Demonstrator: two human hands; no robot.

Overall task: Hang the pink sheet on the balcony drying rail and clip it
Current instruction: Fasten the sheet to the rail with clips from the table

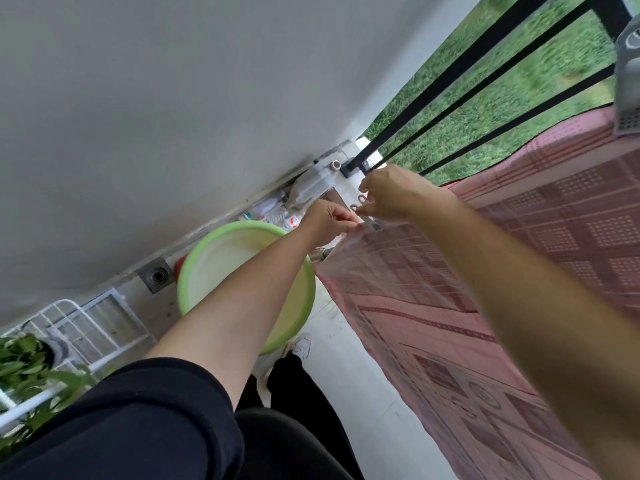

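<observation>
Thin, half-sheer woven cloth makes up the pink sheet [519, 271], matt and checked with darker red bands. The black railing bars [485, 74] look like matt painted metal. The green basin [256, 226] is smooth plastic with a soft sheen, while the white rack [97, 323] appears to be coated metal wire. A perforated grey crate [628, 81] reads as dull moulded plastic. The wall [173, 98] is flat, matt grey, and the black sleeve [138, 410] soft, matt cloth. The small grey clip [374, 224] has a dull finish (too blurred to tell metal from plastic).

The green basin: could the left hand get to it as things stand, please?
Probably yes, with a stoop: the basin lies on the floor below the left forearm, nothing between, but the left hand pinches the sheet edge and must let go first.
</observation>
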